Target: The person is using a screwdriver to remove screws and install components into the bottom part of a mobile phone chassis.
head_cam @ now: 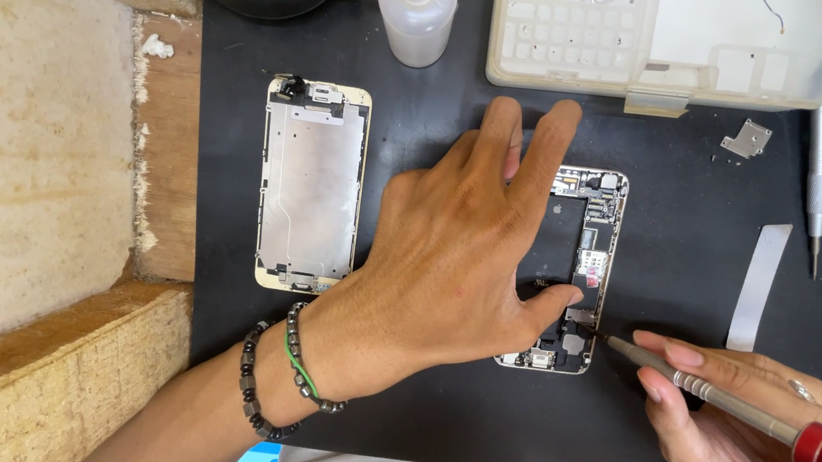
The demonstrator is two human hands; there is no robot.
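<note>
Head view: right hand [754,425] angles screwdriver [717,396] tip up-left into phone [578,267].

two hands [459,256] – two phone halves [311,184], one bottle [416,9].

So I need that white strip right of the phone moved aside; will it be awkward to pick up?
Probably. The white strip looks thin and lies flat on the black mat, so fingers may struggle to get under its edge. Its slight bend suggests it is floppy and very light, so a nudge may simply slide it.
</note>
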